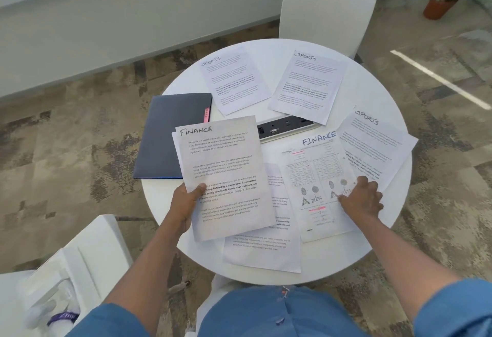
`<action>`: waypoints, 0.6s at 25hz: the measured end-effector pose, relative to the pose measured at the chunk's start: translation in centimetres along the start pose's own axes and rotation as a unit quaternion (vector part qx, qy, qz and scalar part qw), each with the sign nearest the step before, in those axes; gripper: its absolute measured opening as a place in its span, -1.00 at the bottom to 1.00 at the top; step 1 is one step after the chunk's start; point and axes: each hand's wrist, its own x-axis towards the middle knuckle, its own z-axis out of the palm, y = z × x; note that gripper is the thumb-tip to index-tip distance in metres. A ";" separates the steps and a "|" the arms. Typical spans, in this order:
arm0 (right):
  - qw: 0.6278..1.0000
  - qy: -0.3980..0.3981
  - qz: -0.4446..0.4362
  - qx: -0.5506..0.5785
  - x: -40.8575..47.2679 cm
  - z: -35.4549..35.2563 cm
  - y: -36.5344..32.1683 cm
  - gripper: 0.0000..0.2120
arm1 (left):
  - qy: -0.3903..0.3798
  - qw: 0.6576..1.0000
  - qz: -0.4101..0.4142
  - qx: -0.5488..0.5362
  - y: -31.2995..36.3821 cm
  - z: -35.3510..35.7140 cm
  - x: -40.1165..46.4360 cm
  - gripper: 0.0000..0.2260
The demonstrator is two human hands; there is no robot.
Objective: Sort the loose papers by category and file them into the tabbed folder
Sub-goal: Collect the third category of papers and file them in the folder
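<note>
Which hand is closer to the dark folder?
The left hand. It holds a Finance page just below the dark folder at the table's left side. The right hand is across the table, touching the Finance sheet with charts.

Labelled papers (308, 81) scattered, dark folder (170, 134) closed

I see a round white tabletop (266, 267) with a power socket strip (286, 129) set into its middle. A white chair (327, 3) stands at its far side, and another white chair (87, 251) sits near left. The floor is carpet (66, 150) in mottled brown, tan and grey patches, with a bright stripe of light (436, 78) at right. A pale wall (106, 17) runs along the back. A potted plant (444, 1) in a terracotta pot stands top right.
</note>
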 end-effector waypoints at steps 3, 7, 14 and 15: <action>1.000 -0.007 0.000 0.007 0.5 0.0 0.1 -0.33 | 0.004 1.000 0.002 -0.011 0.2 -0.5 -0.1 -0.83; 1.000 -0.005 0.016 0.025 0.8 -0.2 0.2 -0.43 | 0.008 1.000 -0.001 -0.014 0.3 -1.9 -0.2 -0.81; 0.998 -0.005 0.021 0.055 0.2 -0.6 0.5 -0.66 | -0.001 1.000 -0.008 -0.019 0.4 -3.9 0.0 -0.73; 0.997 -0.007 0.011 0.078 0.1 -0.7 0.6 -0.73 | -0.004 1.000 -0.011 -0.023 0.4 -3.9 0.0 -0.74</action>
